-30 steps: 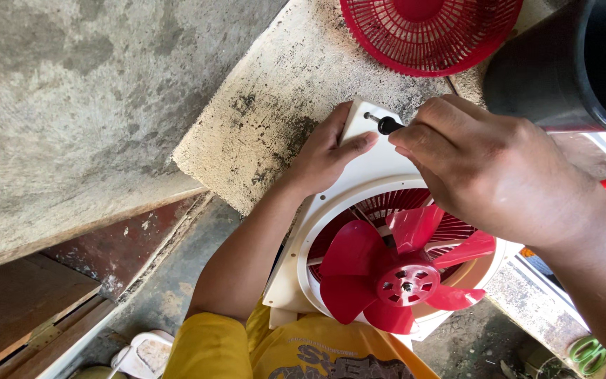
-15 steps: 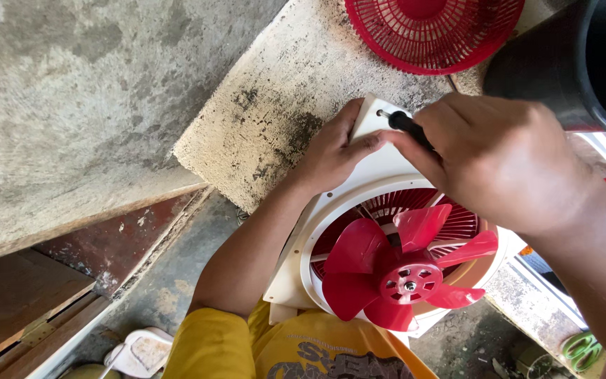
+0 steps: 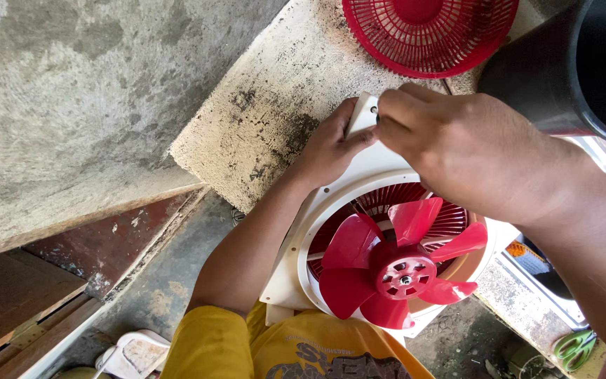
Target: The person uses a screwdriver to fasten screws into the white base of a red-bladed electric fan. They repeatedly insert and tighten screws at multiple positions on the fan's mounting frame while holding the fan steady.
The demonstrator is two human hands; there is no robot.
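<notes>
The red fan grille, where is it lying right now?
The red fan grille lies at the top of the head view on the stained concrete slab, just beyond the right hand.

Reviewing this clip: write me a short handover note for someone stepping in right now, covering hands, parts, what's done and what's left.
Left hand: steadies the top corner of the white fan housing.
Right hand: closed at that same corner; whatever it grips is hidden.
Parts: red fan blade sits on its hub in the housing; red grille lies off, on the concrete slab; black bucket beside it.
Done: grille removed.
Left: the corner work; blade not yet removed.
</notes>
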